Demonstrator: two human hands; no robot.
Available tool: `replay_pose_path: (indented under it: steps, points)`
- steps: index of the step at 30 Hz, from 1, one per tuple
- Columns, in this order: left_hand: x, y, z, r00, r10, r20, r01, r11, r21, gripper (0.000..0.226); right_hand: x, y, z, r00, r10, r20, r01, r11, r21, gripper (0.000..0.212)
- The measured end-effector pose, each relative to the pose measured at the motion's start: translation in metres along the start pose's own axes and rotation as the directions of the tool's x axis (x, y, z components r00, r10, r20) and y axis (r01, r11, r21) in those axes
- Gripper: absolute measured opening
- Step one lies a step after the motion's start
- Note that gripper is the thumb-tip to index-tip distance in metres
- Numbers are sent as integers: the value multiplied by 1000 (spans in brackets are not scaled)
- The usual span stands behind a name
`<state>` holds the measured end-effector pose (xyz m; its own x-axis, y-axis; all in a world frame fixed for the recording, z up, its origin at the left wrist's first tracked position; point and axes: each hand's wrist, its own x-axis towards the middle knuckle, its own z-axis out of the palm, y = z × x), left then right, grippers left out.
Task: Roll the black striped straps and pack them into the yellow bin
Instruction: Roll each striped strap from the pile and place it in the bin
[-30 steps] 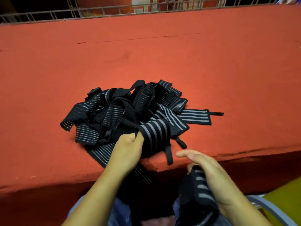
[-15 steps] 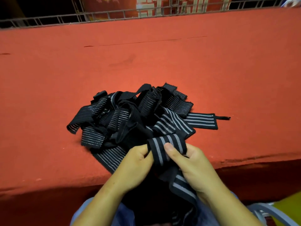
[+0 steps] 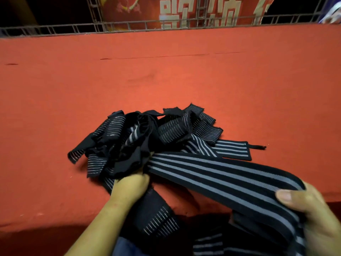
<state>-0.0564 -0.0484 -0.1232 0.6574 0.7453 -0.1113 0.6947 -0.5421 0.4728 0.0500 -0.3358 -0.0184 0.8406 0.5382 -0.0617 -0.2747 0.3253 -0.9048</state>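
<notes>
A tangled pile of black striped straps [image 3: 147, 137] lies on the red table [image 3: 166, 80] near its front edge. One wide strap with grey stripes [image 3: 221, 178] is stretched out between my hands. My left hand [image 3: 129, 189] grips its end at the pile's front. My right hand [image 3: 317, 220] holds the other part at the lower right, thumb on top. More strap hangs down over the table's edge onto my lap. The yellow bin is out of view.
A metal wire fence [image 3: 147, 26] runs along the table's far edge, with a red banner [image 3: 184, 12] behind it. Bare red felt surrounds the pile on all sides.
My right hand has pulled the strap out to the right and toward me, stretching it away from my left hand. The pile has shifted a little.
</notes>
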Motion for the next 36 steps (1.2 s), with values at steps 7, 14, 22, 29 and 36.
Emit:
replay_pose_path:
  steps: [7,14,22,29,36]
  points:
    - [8,8,1,971,109,-211,-159,958,-240,54,32,49,0,994,100,-53,-113,880,-461,17]
    - [-21,38,-1,915,393,-89,-402,873,-275,51,49,87,45,973,132,192,27,753,-657,71]
    - [-40,63,-1,863,494,-105,-470,709,-526,32,51,72,32,983,1,183,112,788,-605,23]
    - [-24,51,-6,961,172,215,75,589,-805,56,30,69,6,962,-68,264,217,775,-593,22]
    - [-47,67,-16,875,264,406,178,604,-777,54,13,67,0,959,-25,283,173,841,-512,56]
